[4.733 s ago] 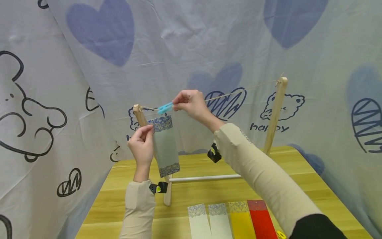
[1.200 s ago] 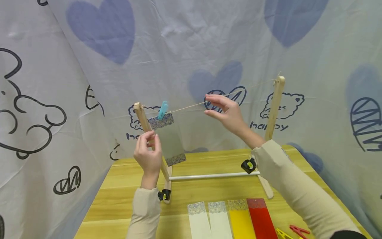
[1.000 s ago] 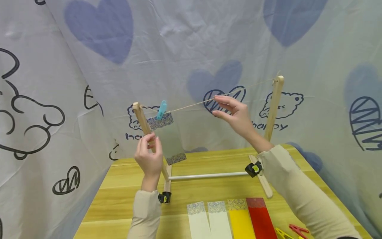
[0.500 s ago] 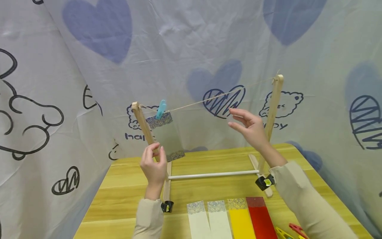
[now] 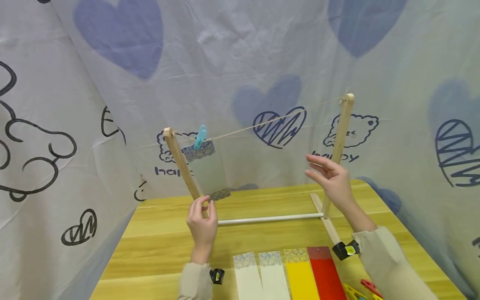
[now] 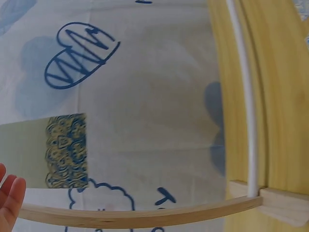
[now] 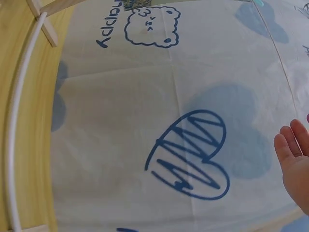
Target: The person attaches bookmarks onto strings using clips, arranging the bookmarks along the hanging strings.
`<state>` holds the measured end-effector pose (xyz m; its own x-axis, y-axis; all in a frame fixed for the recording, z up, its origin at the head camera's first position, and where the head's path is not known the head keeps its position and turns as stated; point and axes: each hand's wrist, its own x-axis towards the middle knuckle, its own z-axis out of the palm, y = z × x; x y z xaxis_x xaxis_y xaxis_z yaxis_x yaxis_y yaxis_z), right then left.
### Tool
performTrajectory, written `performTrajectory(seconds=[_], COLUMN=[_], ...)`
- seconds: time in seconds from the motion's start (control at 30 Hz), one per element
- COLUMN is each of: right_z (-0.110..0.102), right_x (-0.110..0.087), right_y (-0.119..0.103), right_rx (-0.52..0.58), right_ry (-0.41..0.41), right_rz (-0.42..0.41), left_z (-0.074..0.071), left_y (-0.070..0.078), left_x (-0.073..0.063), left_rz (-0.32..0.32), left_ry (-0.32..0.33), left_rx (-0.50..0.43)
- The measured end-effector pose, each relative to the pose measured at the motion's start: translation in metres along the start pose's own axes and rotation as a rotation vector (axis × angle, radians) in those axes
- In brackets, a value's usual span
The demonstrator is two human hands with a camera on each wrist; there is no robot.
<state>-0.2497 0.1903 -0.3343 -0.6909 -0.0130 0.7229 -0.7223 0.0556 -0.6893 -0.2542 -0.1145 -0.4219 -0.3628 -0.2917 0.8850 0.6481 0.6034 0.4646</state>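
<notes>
A light-blue clothespin [image 5: 200, 137] clips a pale card strip with patterned blue end bands [image 5: 198, 151] to a thin string [image 5: 240, 131], near the left wooden post [image 5: 181, 164]. The strip hangs tilted, its lower band also showing in the left wrist view [image 6: 66, 152]. My left hand [image 5: 203, 223] is in front of the left post's lower part, below the strip, fingers loosely bent and holding nothing. My right hand [image 5: 333, 181] is in front of the right post [image 5: 343, 125], thumb and fingers spread apart, with nothing between them.
A white rod [image 5: 270, 218] joins the posts low down. Two white strips [image 5: 249, 281], a yellow strip [image 5: 301, 279] and a red strip [image 5: 326, 275] lie on the wooden table [image 5: 127, 250]. Yellow [image 5: 352, 291] and red clothespins [image 5: 370, 286] lie at the front right.
Earlier my right hand pinched the blue clothespin while the left held the strip's edge. Both are let go, and the strip hangs. Both hands have moved down and rightward.
</notes>
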Motion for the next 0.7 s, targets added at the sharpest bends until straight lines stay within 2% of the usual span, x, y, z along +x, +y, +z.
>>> performTrajectory(seconds=[0.2,0.4,0.7], right_z=[-0.013,-0.022,-0.040], right_x=[-0.022,-0.042,-0.075], right_y=[0.012,0.023,0.040], right_rx=[0.027,0.025,0.058], right_ry=[0.039,0.080,0.075], right_rz=[0.052,0.096,0.174], left_z=[0.003,0.003,0.005], left_y=[-0.003,-0.008,-0.016], left_x=[-0.016,-0.038,-0.070], left_rz=[0.016,-0.006,-0.027], left_ry=[-0.068,-0.124,-0.213], left_rx=[0.023,0.055,0.111])
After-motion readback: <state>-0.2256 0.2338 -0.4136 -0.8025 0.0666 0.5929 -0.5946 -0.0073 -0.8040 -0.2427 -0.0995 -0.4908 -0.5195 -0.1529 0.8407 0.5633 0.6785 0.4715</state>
